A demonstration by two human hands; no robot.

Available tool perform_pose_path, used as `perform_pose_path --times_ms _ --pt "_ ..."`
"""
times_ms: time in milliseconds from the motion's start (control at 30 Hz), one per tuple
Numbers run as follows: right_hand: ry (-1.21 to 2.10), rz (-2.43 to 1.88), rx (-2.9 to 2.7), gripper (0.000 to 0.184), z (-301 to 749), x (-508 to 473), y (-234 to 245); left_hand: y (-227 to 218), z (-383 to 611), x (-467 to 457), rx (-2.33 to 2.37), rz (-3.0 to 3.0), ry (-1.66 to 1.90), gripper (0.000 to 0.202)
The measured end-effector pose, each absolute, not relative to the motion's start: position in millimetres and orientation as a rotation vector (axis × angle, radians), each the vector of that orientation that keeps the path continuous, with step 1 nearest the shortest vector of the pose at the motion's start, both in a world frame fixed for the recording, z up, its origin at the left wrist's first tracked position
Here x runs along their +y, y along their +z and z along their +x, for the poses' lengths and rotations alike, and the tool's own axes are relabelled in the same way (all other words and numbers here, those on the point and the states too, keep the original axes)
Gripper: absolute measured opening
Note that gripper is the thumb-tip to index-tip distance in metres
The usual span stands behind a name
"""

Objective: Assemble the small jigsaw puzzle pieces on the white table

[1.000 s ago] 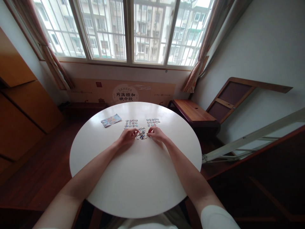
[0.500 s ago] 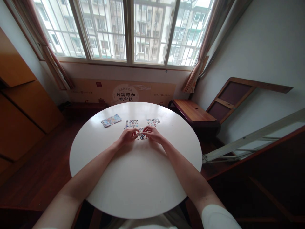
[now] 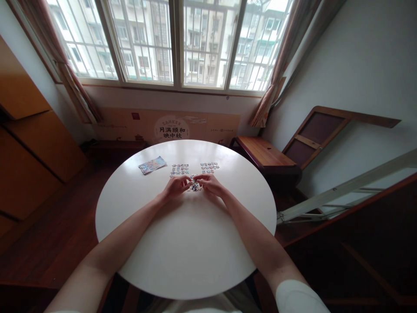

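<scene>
White table [image 3: 182, 256], tiny multicoloured puzzle cluster [image 3: 194, 187] in pinching grip of left hand [image 3: 176, 187] and right hand [image 3: 211, 185].

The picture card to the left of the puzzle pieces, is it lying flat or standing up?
Lying flat: the picture card rests colourful side up on the white table, with nothing propping it.

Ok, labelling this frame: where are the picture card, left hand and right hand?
picture card [image 3: 152, 165], head view, its middle.
left hand [image 3: 175, 187], head view, its back.
right hand [image 3: 212, 185], head view, its back.

head-worn view, looking down, table [image 3: 182, 261] near
</scene>
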State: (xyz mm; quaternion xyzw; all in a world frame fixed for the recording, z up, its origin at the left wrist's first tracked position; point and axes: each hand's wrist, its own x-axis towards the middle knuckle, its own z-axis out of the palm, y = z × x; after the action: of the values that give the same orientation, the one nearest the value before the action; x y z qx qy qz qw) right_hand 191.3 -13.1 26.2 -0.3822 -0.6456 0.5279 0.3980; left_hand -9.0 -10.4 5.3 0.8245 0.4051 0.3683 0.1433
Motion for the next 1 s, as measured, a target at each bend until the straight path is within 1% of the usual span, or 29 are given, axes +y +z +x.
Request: perform_pose_path --times_ms 167,467,733,1000 --pt "1.372 -0.95 -1.594 0.037 189.8 -10.8 22.6 3.5 -10.0 -7.9 1.154 2.372 1.055 0.021" --pt "1.434 -0.891 -1.567 0.037 190.6 -7.6 16.3 1.4 -10.0 -5.9 1.155 2.36 1.052 0.021" --pt "1.384 -0.901 -1.6 0.033 189.2 -6.6 16.5 2.3 -10.0 -7.8 1.157 2.375 1.053 0.022" --pt "1.364 -0.92 -1.627 0.036 189.7 -4.6 13.8 -2.7 -11.7 -2.2 1.14 2.382 1.041 0.023"
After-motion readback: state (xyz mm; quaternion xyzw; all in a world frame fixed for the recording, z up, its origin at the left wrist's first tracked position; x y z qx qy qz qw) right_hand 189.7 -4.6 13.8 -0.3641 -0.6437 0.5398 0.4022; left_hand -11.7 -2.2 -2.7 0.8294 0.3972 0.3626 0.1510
